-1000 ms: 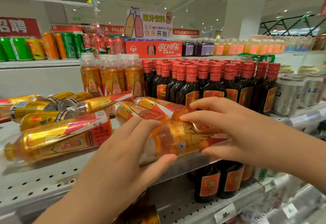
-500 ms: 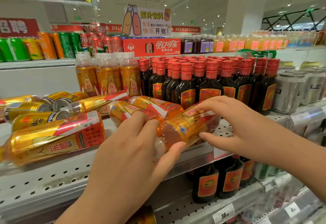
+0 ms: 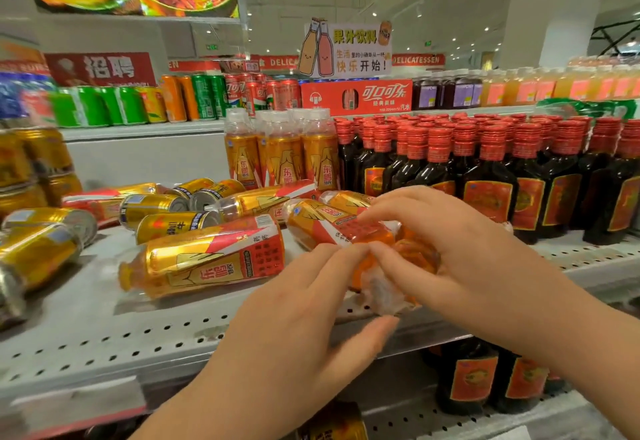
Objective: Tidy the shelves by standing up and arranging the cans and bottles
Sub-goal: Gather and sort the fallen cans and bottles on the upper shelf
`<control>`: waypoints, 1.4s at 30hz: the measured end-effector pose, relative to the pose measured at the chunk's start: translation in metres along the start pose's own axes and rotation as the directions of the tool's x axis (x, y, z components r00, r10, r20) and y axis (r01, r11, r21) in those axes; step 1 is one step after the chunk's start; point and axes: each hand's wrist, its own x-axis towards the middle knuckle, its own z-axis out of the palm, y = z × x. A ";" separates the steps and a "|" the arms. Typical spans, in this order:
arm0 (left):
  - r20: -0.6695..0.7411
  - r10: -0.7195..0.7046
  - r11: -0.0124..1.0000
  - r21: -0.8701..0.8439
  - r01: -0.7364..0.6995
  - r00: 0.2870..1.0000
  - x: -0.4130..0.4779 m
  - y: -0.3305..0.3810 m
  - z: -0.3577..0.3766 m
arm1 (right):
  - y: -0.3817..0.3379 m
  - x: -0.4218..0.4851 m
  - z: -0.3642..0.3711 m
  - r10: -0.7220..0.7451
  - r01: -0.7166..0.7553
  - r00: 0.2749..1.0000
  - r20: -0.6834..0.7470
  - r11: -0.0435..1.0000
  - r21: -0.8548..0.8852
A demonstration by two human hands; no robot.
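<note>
Both hands meet on one orange drink bottle at the front of the white perforated shelf; its clear cap end points toward me. My left hand holds it from below and the left, my right hand from above and the right. More gold-and-red bottles lie on their sides: a large one to the left and others behind. Several gold cans lie toppled at the left. Three matching bottles stand upright at the back.
Dense rows of dark red-capped bottles stand right of the fallen ones. Green, orange and red cans line the upper shelf beside a red drinks carton. More dark bottles stand on the shelf below.
The held bottle has swung round from lying crosswise to pointing its cap end at me, and both hands have closed in together over it.
</note>
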 end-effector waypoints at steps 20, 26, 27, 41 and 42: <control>0.258 -0.575 0.771 0.487 0.409 0.776 -0.020 -0.261 -0.183 | -0.088 0.213 0.106 0.113 -0.035 0.941 0.320 0.970 -0.241; 0.341 -0.674 0.707 0.556 0.437 0.656 0.006 -0.326 -0.186 | -0.107 0.251 0.144 0.138 -0.046 0.926 0.351 0.965 -0.258; 0.351 -0.684 0.700 0.562 0.441 0.640 0.009 -0.334 -0.184 | -0.110 0.256 0.150 0.140 -0.045 0.921 0.363 0.965 -0.259; 0.340 -0.798 0.581 0.651 0.488 0.498 0.043 -0.409 -0.145 | -0.117 0.301 0.195 0.056 0.057 0.852 0.521 0.978 -0.199; 0.350 -0.804 0.579 0.645 0.498 0.481 0.044 -0.411 -0.143 | -0.116 0.301 0.200 0.054 0.068 0.839 0.541 0.977 -0.203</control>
